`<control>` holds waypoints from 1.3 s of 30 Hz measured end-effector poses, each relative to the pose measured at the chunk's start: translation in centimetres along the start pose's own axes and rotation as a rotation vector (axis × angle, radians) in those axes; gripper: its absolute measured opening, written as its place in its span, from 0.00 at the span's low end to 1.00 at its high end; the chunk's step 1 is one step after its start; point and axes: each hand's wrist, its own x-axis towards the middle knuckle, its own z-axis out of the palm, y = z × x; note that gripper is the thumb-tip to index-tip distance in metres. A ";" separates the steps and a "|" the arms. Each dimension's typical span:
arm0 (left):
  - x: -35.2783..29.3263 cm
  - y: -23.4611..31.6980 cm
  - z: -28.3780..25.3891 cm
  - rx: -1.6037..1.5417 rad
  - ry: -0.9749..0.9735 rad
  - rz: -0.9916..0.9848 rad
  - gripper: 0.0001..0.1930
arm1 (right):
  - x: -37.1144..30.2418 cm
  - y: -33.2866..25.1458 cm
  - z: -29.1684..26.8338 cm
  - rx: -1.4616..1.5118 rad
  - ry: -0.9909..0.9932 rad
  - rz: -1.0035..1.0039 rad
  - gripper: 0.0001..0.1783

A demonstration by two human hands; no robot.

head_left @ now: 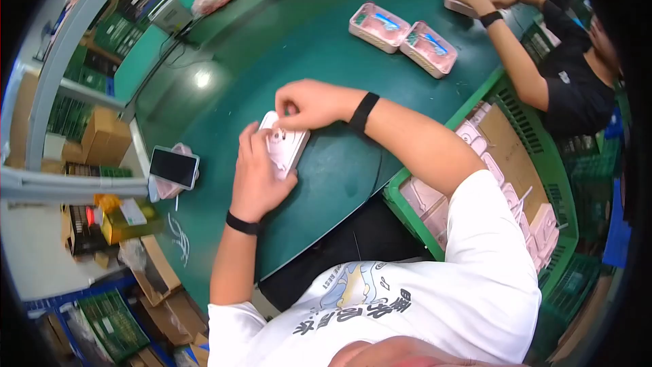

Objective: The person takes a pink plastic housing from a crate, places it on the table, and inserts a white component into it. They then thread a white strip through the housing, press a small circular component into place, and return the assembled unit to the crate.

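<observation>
Two pink baskets [421, 62] sit ahead on the right, a dark-screened device [174, 166] and white cables [182, 241] lie on the left, and a green crate [570, 221] of pink pieces [541, 234] stands beside your right arm. Over the green worktop [336, 194], your left hand [255, 180] grips the pink case [293, 149]; your right hand [309, 107] curls at its top, grip unclear. A co-worker [570, 88] is at far right, cartons [105, 136] at left.

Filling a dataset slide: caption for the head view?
Left hand holding a pale pink case at a green table, right hand at its far end, two pink baskets beyond.
</observation>
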 end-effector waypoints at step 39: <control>-37.1 15.6 20.3 -0.704 -0.044 -0.985 0.33 | -14.3 8.4 -0.1 -0.721 0.923 1.006 0.48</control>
